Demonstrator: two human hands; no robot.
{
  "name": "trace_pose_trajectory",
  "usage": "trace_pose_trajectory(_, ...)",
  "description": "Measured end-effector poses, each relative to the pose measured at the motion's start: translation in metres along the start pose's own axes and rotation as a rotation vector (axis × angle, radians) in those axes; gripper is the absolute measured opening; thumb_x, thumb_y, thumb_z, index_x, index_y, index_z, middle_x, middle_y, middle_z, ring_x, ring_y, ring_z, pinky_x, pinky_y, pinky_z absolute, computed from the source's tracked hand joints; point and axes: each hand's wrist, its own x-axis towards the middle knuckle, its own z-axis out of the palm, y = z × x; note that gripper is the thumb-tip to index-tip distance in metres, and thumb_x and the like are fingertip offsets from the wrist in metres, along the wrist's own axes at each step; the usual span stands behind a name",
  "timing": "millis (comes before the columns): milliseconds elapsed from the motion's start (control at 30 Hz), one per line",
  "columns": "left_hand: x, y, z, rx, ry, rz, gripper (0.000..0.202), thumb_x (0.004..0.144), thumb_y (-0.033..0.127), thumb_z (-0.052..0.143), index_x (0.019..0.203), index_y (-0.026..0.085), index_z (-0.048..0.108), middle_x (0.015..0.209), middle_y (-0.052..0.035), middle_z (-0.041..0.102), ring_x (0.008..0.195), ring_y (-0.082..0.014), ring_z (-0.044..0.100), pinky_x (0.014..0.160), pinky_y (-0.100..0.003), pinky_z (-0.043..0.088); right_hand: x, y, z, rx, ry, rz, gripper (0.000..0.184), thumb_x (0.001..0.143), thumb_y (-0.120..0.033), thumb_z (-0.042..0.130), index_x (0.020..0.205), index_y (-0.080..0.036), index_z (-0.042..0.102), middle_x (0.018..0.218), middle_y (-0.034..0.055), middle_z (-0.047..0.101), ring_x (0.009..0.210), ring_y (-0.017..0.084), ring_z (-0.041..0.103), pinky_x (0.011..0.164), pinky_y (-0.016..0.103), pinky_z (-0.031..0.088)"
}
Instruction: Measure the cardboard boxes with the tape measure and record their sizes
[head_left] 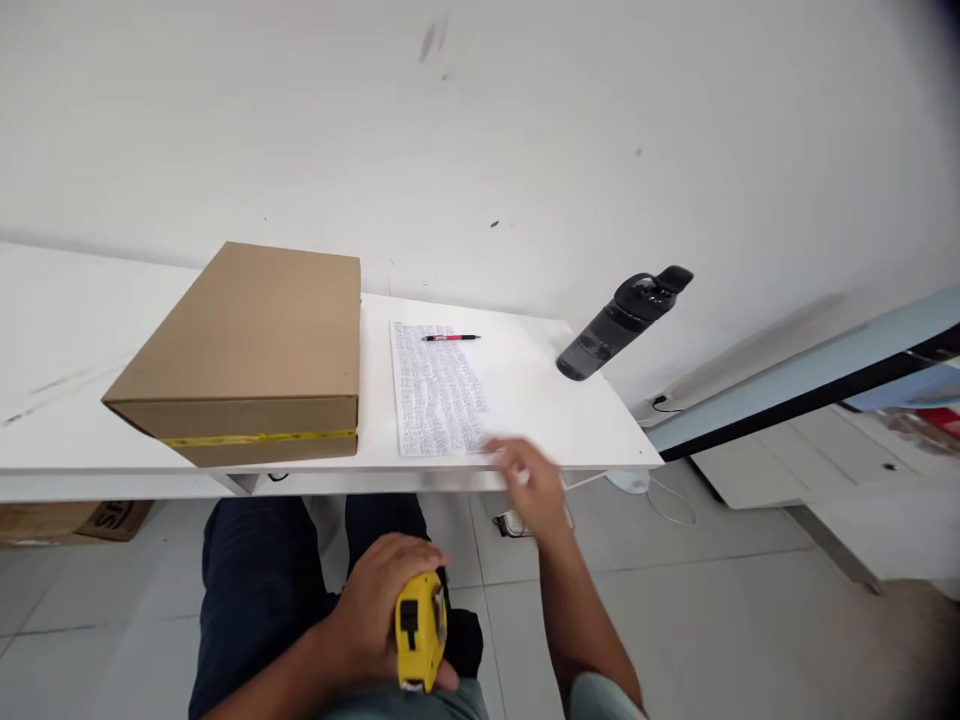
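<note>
My left hand (382, 605) is closed around a yellow tape measure (421, 630) with a black button, low in front of my lap. At the table's front edge, my right hand (531, 487) is by the lower right corner of a densely handwritten sheet of paper (439, 400). Its fingers are loosely bent and apart, blurred by motion, with nothing visible in them. Whether they touch the paper I cannot tell. A red and black pen (451, 338) lies across the upper part of the sheet.
Left of the paper, a closed cardboard box (255, 330) with a yellow strip along its front sits on the white table (525, 400). A dark bottle (619, 325) stands at the right end. Behind is a marked white wall (480, 130). Cables (667, 500) lie on the tiled floor.
</note>
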Motion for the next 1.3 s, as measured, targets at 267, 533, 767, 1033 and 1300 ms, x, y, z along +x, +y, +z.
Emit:
trace_pose_trajectory(267,0.064,-0.046,0.046,0.375,-0.038,0.113,0.075,0.077,0.061,0.078,0.132,0.017,0.054,0.136,-0.0169,0.068,0.130,-0.0318,0.063,0.111,-0.048,0.050,0.196,0.054,0.020,-0.706,-0.264,0.238,0.045,0.101,-0.022,0.044,0.144,-0.012,0.050,0.123,0.0214,0.070,0.102,0.030,0.067,0.089,0.041,0.049)
trace_pose_trajectory(533,0.058,-0.064,0.047,0.485,-0.048,-0.091,0.080,0.075,0.043,0.083,0.141,0.016,0.047,0.141,-0.0180,0.064,0.135,-0.0323,0.060,0.116,-0.049,0.046,0.190,0.070,0.046,-0.765,-0.316,0.224,0.044,0.106,-0.029,0.034,0.147,-0.013,0.042,0.125,0.0207,0.069,0.105,0.032,0.067,0.090,0.041,0.046)
trace_pose_trajectory(767,0.053,-0.064,0.031,0.497,-0.032,-0.085,0.085,0.078,0.044,0.081,0.147,0.018,0.040,0.137,-0.0153,0.067,0.132,-0.0321,0.062,0.114,-0.049,0.047,0.181,0.064,0.044,-0.572,-0.228,0.188,0.028,0.104,-0.033,0.044,0.119,-0.021,0.065,0.111,0.0125,0.074,0.101,0.029,0.066,0.087,0.036,0.046)
trace_pose_trajectory(1033,0.042,-0.066,0.023,0.500,0.097,-0.075,0.072,0.084,0.049,0.075,0.144,0.020,0.046,0.131,-0.0122,0.072,0.124,-0.0301,0.067,0.111,-0.046,0.050,0.121,0.042,0.026,-0.030,-0.070,0.180,0.062,0.099,-0.073,0.024,0.118,-0.023,0.056,0.082,0.0026,0.070,0.060,0.017,0.061,0.059,0.030,0.047)
trace_pose_trajectory(1300,0.040,-0.071,0.030,0.544,0.122,-0.047,0.059,0.087,0.045,0.073,0.137,0.021,0.050,0.132,-0.0123,0.072,0.126,-0.0295,0.067,0.112,-0.045,0.049,0.088,0.050,0.031,0.218,-0.079,0.280,0.054,0.094,-0.075,0.043,0.084,-0.025,0.062,0.051,-0.0062,0.046,0.044,0.013,0.038,0.049,0.028,0.034)
